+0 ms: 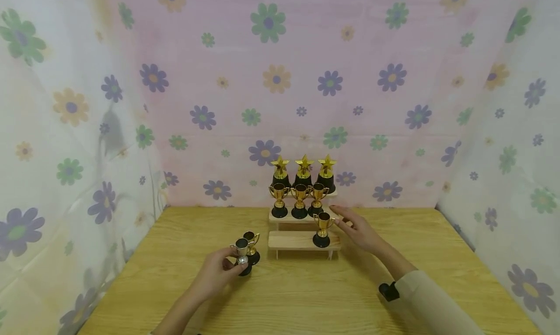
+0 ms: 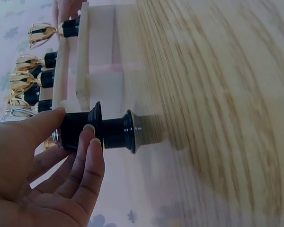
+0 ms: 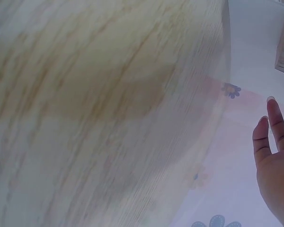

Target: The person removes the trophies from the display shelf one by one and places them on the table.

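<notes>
My left hand [image 1: 218,272] pinches a small silver trophy cup [image 1: 242,246] with a black base. In the left wrist view, fingers and thumb close around its black base [image 2: 78,130], which appears raised off the tabletop. Right behind it a gold trophy cup [image 1: 251,250] stands on the table. On the lowest wooden step, toward its right end, stands another gold trophy cup [image 1: 323,228]. Beside that cup is my right hand [image 1: 360,232], its fingers extended and the thumb close to the cup's handle; whether they touch is unclear. The right wrist view shows loosely straight fingers [image 3: 277,123].
A three-tier wooden stand [image 1: 288,240] rests toward the back of the table [image 1: 297,296]. Three gold cups [image 1: 299,199] occupy its middle tier, and three gold star trophies [image 1: 304,172] its top. Flower-patterned cloth [image 1: 280,82] surrounds the table at the back and sides.
</notes>
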